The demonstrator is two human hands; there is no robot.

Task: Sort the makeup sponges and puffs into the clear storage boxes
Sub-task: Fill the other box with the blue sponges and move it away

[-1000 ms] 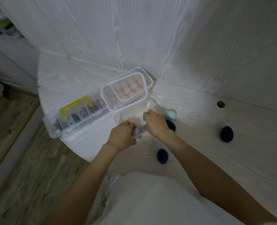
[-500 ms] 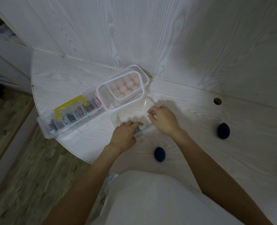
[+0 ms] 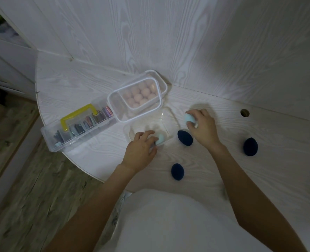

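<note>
The head view showed the light-blue sponges being sorted into the small clear box (image 3: 166, 122). One blue sponge (image 3: 159, 139) was held by the curled fingers of the left hand (image 3: 140, 151) at the box's near edge; whether it was inside could not be told. A second blue sponge (image 3: 189, 118) was gripped in the right hand (image 3: 202, 128), just right of the box on the table (image 3: 259, 170). Three navy sponges (image 3: 185, 138) lay loose nearby. Judged next: both blue sponges would need lowering into the box and releasing, then the navy ones collecting.
</note>
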